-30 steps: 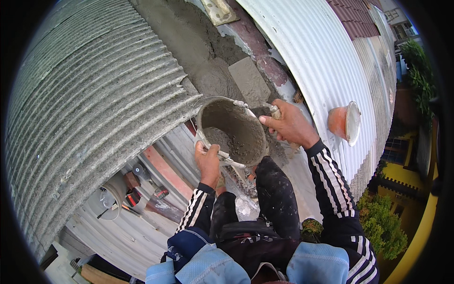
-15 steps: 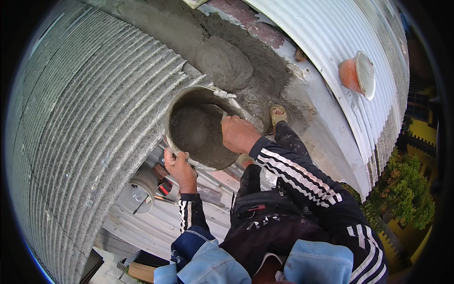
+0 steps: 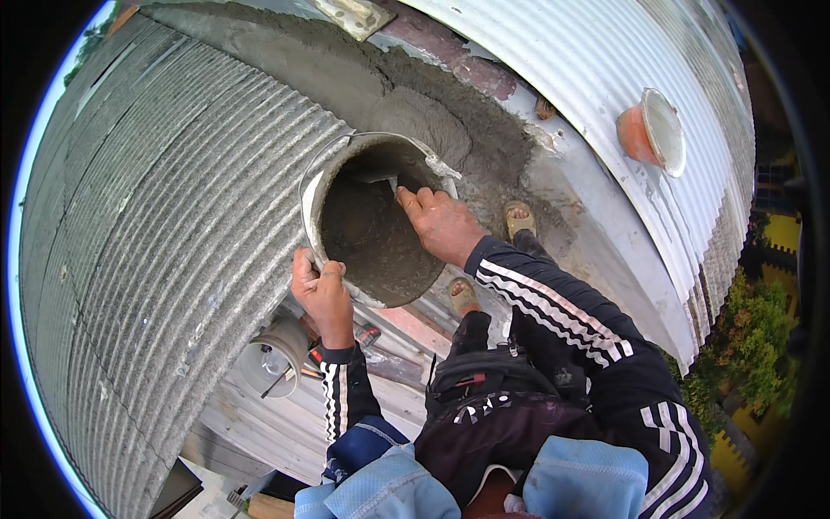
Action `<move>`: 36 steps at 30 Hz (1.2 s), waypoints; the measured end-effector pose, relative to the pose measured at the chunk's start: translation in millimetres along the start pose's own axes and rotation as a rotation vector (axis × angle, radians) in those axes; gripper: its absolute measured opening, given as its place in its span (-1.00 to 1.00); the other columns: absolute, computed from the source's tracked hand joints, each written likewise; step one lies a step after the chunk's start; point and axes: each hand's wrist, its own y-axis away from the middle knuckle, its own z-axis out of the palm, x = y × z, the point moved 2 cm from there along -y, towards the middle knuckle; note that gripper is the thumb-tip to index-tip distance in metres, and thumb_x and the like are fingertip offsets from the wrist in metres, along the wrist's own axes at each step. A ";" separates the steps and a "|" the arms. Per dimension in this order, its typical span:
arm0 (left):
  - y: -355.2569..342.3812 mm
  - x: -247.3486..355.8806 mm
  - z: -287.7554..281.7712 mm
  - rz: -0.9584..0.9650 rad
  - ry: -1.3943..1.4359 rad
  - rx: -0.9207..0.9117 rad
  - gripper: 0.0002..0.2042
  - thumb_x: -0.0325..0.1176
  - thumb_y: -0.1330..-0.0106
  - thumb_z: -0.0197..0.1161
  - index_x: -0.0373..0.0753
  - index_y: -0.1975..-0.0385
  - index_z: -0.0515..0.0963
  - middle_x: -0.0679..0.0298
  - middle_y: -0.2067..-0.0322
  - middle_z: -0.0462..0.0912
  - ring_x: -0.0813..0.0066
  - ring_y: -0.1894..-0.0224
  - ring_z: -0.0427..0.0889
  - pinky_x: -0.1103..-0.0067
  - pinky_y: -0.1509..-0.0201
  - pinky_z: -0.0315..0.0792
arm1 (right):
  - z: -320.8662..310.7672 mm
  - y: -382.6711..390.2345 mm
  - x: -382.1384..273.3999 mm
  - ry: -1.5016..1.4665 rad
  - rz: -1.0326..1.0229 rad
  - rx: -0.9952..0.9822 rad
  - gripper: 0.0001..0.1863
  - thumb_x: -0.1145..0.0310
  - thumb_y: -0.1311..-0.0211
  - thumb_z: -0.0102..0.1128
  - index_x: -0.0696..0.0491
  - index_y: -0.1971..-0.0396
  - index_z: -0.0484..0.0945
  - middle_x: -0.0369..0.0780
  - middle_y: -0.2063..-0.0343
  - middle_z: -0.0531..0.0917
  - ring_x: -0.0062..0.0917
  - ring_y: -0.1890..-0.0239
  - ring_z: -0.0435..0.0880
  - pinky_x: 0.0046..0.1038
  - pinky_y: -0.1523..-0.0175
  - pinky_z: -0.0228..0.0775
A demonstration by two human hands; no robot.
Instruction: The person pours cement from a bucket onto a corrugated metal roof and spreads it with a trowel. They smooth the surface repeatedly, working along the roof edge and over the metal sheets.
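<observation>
On roof: L hand (image 3: 322,292) grips bucket (image 3: 346,177)

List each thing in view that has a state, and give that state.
Bucket: tilted on its side, partly full of wet mortar.
Left hand: gripping the bucket's rim.
Right hand: inside the bucket's mouth, on a trowel.
Trowel: blade down in the mortar.
Mortar bed: wet, spread along the gap between the roof sheets.
Orange bowl: tipped on the metal roof.
</observation>
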 end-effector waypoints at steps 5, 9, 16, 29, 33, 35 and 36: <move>7.7 17.0 10.8 0.116 -0.097 0.037 -0.85 -0.71 -0.16 0.12 -0.28 0.47 0.35 0.44 0.39 0.31 0.69 0.34 0.24 0.69 0.23 0.20 | 35.4 23.2 11.6 -0.495 0.233 -0.467 -0.57 0.45 -0.43 0.18 0.27 -0.24 0.61 0.17 0.21 0.77 -0.01 0.18 0.84 -0.06 0.07 0.70; 29.8 12.4 15.4 0.093 -0.069 0.101 -0.84 -0.68 -0.19 0.12 -0.24 0.47 0.35 0.46 0.39 0.29 0.69 0.33 0.23 0.68 0.25 0.18 | 66.7 52.5 17.3 -1.532 0.588 -0.838 -0.60 0.32 -0.58 0.24 0.23 -0.25 0.60 -0.01 0.25 0.82 -0.53 0.51 0.71 -0.41 0.50 0.57; 71.9 -18.5 -62.8 -0.269 0.034 0.320 -0.85 -0.68 -0.25 0.08 -0.22 0.39 0.37 0.42 0.36 0.41 0.65 0.32 0.34 0.63 0.18 0.33 | 47.7 120.7 29.5 -2.107 0.637 -0.993 -0.45 0.24 -0.63 0.25 0.19 -0.45 0.45 -0.10 0.17 0.80 -0.75 0.53 0.61 -0.63 0.58 0.41; 100.2 -51.2 -150.9 -0.626 0.161 0.300 -0.75 -0.33 -0.48 0.16 -0.34 -0.02 0.56 0.04 0.02 0.70 0.14 0.07 0.77 0.19 -0.01 0.71 | 52.6 54.3 60.1 -0.593 0.302 0.335 -0.50 0.34 -0.40 0.28 0.32 -0.19 0.41 0.17 0.11 0.68 0.10 0.15 0.76 0.02 0.03 0.61; 75.4 -52.4 -131.4 -0.499 0.229 0.100 -0.73 -0.26 -0.59 0.03 -0.30 -0.03 0.57 0.09 -0.02 0.71 0.21 0.02 0.78 0.25 -0.02 0.71 | 2.2 64.8 -9.0 -1.083 0.267 0.187 -0.45 0.14 -0.35 0.44 0.26 -0.03 0.42 0.15 0.34 0.71 0.14 0.17 0.76 0.01 0.06 0.55; 70.7 -45.6 -99.7 -0.437 0.237 -0.028 -0.79 -0.33 -0.56 0.08 -0.29 -0.01 0.55 0.13 0.02 0.70 0.26 0.03 0.78 0.31 -0.01 0.72 | -24.3 68.7 -35.7 -1.181 0.217 0.161 -0.38 0.05 -0.25 0.55 0.23 0.05 0.43 0.16 0.31 0.71 0.12 0.16 0.76 0.00 0.05 0.55; 68.6 -36.5 -81.4 -0.389 0.222 -0.100 -0.83 -0.39 -0.56 0.10 -0.28 0.00 0.54 0.15 0.02 0.70 0.31 0.04 0.77 0.36 0.00 0.71 | -36.8 67.7 -41.7 -1.165 0.211 0.191 -0.36 0.03 -0.21 0.57 0.23 0.07 0.43 0.16 0.30 0.72 0.13 0.15 0.76 0.00 0.03 0.55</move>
